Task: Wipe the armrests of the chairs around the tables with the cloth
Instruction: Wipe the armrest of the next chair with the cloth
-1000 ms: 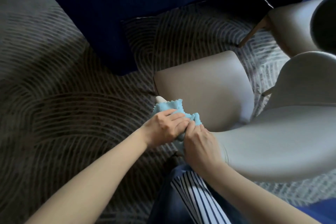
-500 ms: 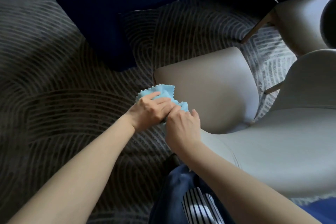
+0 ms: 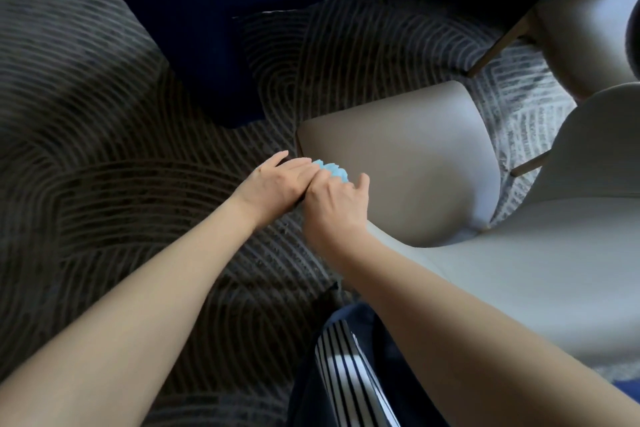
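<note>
A beige upholstered chair (image 3: pixel 408 163) stands in front of me, its curved backrest and armrest (image 3: pixel 502 274) running toward my hands at the left end. A light blue cloth (image 3: pixel 330 170) is bunched on that armrest end, mostly hidden under my hands, with only a small frilled edge showing. My left hand (image 3: pixel 277 184) lies over the cloth with its fingers fairly straight, pressing on it. My right hand (image 3: pixel 337 206) sits right beside it, fingers curled on the cloth and thumb lifted.
A table draped in a dark blue cloth (image 3: pixel 277 17) stands beyond the chair. Another beige chair with a wooden leg (image 3: pixel 585 31) is at the upper right, and a further chair back (image 3: pixel 609 139) at the right. Patterned grey carpet (image 3: pixel 104 149) covers the floor.
Both hands slid with the cloth along the armrest toward its front end. The cloth, spread and visible before, is now almost covered, and my left fingers have flattened.
</note>
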Available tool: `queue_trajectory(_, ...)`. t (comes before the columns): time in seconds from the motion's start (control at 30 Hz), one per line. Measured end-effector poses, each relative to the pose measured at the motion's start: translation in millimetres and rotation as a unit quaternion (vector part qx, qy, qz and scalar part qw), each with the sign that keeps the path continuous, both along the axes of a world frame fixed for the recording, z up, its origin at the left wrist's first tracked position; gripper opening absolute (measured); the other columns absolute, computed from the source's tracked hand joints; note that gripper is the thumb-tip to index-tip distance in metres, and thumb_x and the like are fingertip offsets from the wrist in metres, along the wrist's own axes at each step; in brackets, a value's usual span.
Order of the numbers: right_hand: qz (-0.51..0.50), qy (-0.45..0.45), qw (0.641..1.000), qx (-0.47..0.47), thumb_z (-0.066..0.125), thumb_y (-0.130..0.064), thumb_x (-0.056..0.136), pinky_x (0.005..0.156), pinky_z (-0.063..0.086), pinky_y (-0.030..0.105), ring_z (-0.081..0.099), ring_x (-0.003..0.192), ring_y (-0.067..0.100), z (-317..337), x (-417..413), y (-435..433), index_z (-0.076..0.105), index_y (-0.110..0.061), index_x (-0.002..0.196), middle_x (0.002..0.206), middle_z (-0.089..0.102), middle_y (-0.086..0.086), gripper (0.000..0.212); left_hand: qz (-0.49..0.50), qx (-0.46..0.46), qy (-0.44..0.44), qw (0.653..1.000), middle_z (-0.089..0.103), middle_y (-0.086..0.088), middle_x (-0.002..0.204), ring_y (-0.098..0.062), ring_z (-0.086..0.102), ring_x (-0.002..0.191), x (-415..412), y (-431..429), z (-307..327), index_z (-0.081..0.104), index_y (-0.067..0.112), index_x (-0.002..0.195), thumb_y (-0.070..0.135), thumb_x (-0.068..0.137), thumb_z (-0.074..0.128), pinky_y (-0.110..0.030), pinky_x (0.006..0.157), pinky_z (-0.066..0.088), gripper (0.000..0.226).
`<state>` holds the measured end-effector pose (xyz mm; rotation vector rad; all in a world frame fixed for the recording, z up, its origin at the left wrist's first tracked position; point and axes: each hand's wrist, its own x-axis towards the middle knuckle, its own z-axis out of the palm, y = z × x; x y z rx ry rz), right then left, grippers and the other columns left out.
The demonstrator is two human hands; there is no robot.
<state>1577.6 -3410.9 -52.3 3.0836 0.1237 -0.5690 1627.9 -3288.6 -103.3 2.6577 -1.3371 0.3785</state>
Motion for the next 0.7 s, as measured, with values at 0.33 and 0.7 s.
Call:
queue_trajectory(0.33, 0.012, -0.157, 0.985, -0.064, 0.057, -0.02, 0.063, 0.098, 0.045, 0.05, 0.05, 0.047, 0.017, 4.2, -47.8, -12.3, 0.067, -0.019, 0.093, 0.066, 0.057, -0.004, 0.032, 0.133, 0.014, -0.01, 0.991, 0.07, -0.013, 0.103, -0.022, 0.069, 0.095, -55.2, -20.4, 16.9, 0.067, 0.0, 0.099, 0.001, 0.068, 0.072, -0.038, 0.083, 0.054, 0.031)
queue_trajectory(0.7, 0.062, -0.227, 0.97, -0.06, 0.031, -0.009, 0.078, 0.098, 0.045, 0.049, 0.058, 0.057, 0.028, 12.6, -104.0, -50.1, 0.06, -0.011, 0.128, 0.095, 0.067, 0.006, 0.058, 0.123, 0.002, 0.02, 0.992, 0.067, -0.015, 0.111, -0.027, 0.064, 0.108, -96.7, -54.8, 44.2, 0.043, 0.006, 0.107, 0.004, 0.08, 0.039, -0.048, 0.088, 0.052, 0.027)
